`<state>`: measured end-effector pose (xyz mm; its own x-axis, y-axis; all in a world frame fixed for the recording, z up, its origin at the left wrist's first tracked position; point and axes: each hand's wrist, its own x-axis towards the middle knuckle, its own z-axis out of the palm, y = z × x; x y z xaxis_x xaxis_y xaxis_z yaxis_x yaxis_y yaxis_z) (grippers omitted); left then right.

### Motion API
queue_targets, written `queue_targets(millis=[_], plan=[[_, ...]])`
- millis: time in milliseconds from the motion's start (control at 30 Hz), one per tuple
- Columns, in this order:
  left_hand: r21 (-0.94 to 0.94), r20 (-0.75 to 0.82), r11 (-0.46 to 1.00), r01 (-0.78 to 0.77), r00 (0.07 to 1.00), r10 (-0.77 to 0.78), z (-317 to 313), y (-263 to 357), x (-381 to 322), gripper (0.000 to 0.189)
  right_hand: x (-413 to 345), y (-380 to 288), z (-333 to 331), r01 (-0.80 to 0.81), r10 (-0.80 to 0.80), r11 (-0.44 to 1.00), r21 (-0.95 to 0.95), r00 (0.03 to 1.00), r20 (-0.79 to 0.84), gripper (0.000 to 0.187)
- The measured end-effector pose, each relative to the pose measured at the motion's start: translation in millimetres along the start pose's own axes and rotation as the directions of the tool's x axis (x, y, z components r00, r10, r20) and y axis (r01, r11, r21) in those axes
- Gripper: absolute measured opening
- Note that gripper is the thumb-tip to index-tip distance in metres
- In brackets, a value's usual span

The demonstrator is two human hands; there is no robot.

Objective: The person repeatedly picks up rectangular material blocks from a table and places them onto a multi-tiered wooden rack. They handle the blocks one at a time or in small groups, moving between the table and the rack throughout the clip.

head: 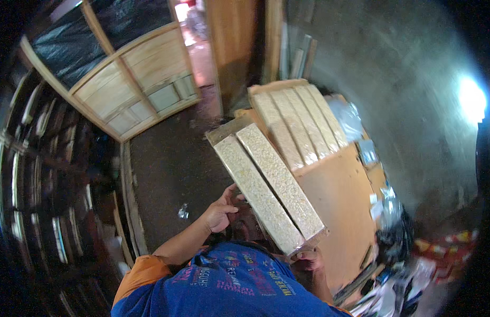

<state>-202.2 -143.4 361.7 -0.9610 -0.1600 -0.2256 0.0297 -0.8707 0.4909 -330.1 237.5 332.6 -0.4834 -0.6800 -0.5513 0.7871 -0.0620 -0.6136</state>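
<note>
A tray or board (228,132) lies tilted before me, bearing two long plastic-wrapped slabs that look like tempeh. The left slab (255,190) and the right slab (282,178) run side by side with a dark narrow gap between them. My right hand (309,259) grips the board's near end, its thumb on the corner and the other fingers mostly hidden below. Beside the board's left edge is my left hand (222,211), thumb and fingers apart with nothing between them. Whether its fingertips touch the edge is unclear.
Several similar wrapped slabs (296,123) lie on another board atop a wooden table (332,214). Clear plastic bags (391,210) and a black bag (395,237) line the wall at right. A wood-framed panel door (138,75) stands ahead left; slatted racks (43,166) fill the left. Litter (183,212) lies on the dark floor.
</note>
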Motion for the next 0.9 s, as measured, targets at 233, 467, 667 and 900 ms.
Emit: queue_targets(millis=[233,467,667,900], plan=[[-0.089,-0.222,0.931,-0.353,0.919,0.327,-44,17,-90,0.084,101,-40,100,-0.146,0.227,0.953,-0.264,0.924,0.308,0.062],[-0.096,-0.336,0.823,-0.56,0.797,0.503,-32,-9,-92,0.082,189,-85,102,-0.385,0.511,0.811,-0.44,0.833,0.214,0.07],[0.053,-0.525,0.728,-0.684,0.601,0.603,-38,-25,-107,0.09,252,-65,115,-0.33,0.544,0.806,-0.492,0.74,0.395,0.059],[0.204,-0.494,0.609,-0.767,0.456,0.74,-21,-44,-112,0.094,303,-38,104,-0.26,0.554,0.792,-0.552,0.685,0.473,0.027]])
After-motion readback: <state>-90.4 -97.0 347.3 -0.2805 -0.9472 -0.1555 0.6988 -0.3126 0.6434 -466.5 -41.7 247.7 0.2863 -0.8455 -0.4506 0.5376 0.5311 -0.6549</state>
